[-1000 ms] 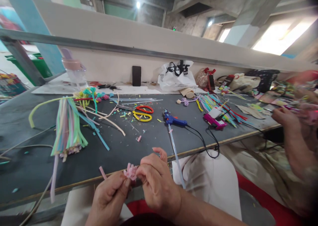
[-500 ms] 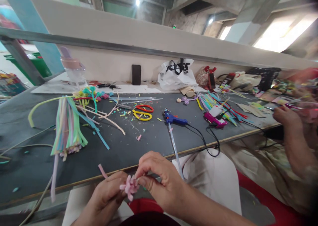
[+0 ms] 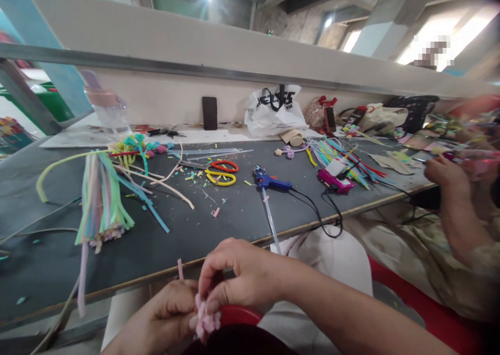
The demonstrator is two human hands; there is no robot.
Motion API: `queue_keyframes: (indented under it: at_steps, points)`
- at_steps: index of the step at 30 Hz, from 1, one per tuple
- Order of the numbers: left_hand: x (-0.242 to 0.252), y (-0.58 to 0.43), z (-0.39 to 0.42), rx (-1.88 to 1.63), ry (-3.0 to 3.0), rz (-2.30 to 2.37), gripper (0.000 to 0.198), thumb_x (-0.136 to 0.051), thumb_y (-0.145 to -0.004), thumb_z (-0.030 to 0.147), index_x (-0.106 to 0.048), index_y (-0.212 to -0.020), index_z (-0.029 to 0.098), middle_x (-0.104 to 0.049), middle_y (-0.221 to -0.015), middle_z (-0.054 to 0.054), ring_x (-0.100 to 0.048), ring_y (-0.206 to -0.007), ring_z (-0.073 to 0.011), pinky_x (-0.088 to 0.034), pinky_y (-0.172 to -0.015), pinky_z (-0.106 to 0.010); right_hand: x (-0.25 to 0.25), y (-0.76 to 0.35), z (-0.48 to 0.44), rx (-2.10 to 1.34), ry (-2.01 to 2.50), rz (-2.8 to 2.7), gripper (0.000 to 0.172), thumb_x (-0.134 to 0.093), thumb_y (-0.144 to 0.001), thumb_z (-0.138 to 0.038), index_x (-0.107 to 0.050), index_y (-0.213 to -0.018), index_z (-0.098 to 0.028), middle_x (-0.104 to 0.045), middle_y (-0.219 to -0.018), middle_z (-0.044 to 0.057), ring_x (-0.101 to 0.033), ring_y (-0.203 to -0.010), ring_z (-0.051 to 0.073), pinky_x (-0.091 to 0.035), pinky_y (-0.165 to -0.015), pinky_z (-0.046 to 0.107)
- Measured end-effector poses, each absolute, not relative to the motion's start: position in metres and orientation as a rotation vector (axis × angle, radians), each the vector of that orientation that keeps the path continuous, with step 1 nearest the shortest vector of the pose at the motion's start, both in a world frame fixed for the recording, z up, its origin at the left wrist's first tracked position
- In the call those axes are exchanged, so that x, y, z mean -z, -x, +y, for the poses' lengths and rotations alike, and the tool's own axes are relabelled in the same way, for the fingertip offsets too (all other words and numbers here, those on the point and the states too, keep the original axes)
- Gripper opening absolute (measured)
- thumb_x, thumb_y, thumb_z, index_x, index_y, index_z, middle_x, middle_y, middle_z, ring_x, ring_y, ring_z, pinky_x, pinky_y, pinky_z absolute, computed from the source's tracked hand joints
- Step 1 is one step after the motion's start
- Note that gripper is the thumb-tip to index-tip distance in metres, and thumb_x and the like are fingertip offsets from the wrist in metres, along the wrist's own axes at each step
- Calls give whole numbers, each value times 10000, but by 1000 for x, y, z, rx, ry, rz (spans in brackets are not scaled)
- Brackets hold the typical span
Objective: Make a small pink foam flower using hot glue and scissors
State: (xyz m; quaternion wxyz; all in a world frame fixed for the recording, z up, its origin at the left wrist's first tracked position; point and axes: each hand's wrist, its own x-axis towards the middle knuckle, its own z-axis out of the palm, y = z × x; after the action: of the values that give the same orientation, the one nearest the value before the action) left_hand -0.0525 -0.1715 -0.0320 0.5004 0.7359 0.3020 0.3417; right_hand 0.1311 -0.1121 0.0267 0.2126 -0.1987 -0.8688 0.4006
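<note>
A small pink fuzzy flower (image 3: pixel 207 321) is held between both hands, below the table's front edge. My left hand (image 3: pixel 167 311) is closed round its base, and a pink stem (image 3: pixel 180 269) sticks up behind that hand. The thumb and fingers of my right hand (image 3: pixel 230 277) pinch the flower's petals from above. On the table lie scissors with red and yellow handles (image 3: pixel 222 177), a blue glue gun (image 3: pixel 273 182) with a clear glue stick, and a bundle of pastel pipe cleaners (image 3: pixel 102 199).
Along the back stand a bottle (image 3: pixel 104 105), a black phone (image 3: pixel 210 113) and a white bag (image 3: pixel 275 110). A magenta glue gun (image 3: pixel 336 182) with a cable lies further right. Another person's hand (image 3: pixel 447 175) is at the far right.
The flower has turned and moved slightly down in my hands. My right hand has shifted left onto its petals, and the pink stem now points more upright.
</note>
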Motion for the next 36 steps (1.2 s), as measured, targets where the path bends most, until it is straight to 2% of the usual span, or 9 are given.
queue_keyframes:
  at_steps: [3,7,10,17,22,25,28,31,36]
  points:
    - [34,52,-171,-784,-1730,692,401,-423,-870,425,-691,-692,187,-648,-673,-78,-601,-664,-173,-484,-640,-272,-19,-131,-109,-1142,515,-2416,92,-683,-701,-148,-687,-702,-240,-693,-651,-92,-628,-585,55,-440,-622,165]
    - [44,52,-170,-836,-1679,668,384,-466,-854,422,-680,-670,162,-610,-645,-56,-558,-642,-144,-434,-618,-227,-26,-129,-105,-1131,500,-2637,61,-636,-762,-148,-686,-766,-184,-706,-724,-42,-627,-668,59,-393,-813,218]
    - [50,52,-170,-812,-1640,643,400,-466,-853,433,-659,-652,145,-568,-631,-40,-516,-623,-126,-399,-603,-216,-39,-129,-106,-935,480,-2823,106,-575,-787,-143,-673,-808,-177,-706,-781,-24,-611,-725,80,-302,-920,312]
    - [47,52,-168,-793,-1595,664,413,-474,-838,451,-667,-627,153,-572,-628,-55,-511,-625,-152,-400,-614,-250,-54,-129,-119,-433,439,-2962,108,-519,-783,-157,-625,-765,-151,-679,-779,28,-568,-729,143,-225,-961,435]
    - [50,56,-173,-787,-1526,696,385,-503,-828,434,-695,-636,161,-603,-647,-68,-535,-641,-167,-418,-652,-274,-39,-127,-120,-542,542,-2800,82,-550,-753,-126,-619,-729,-163,-673,-731,4,-580,-723,130,-202,-1006,426]
    - [46,60,-166,-904,-1440,832,355,-526,-822,412,-688,-626,163,-605,-632,-55,-536,-629,-157,-421,-643,-261,-39,-125,-107,-800,714,-2482,120,-541,-806,-164,-648,-762,-194,-673,-734,-19,-597,-711,107,-352,-909,330]
    - [27,63,-135,-1187,-1408,1034,367,-536,-818,406,-651,-567,163,-595,-590,-29,-530,-595,-134,-422,-637,-240,-51,-125,-85,-764,906,-2024,142,-518,-832,-240,-648,-853,-186,-671,-808,21,-601,-735,123,-447,-708,243]
    - [-8,63,-86,-1485,-1412,1162,239,-632,-739,407,-704,-771,181,-643,-639,-10,-546,-582,-128,-446,-637,-237,-61,-126,-59,-650,912,-1825,147,-504,-811,-199,-635,-874,-178,-666,-868,43,-602,-800,150,-453,-748,270]
    - [-58,44,-19,-1664,-1642,1197,220,-656,-708,369,-708,-750,159,-696,-762,-38,-605,-679,-164,-482,-657,-250,-57,-133,-22,-724,840,-1695,171,-506,-804,-214,-615,-927,-167,-645,-897,66,-590,-790,174,-465,-716,294]
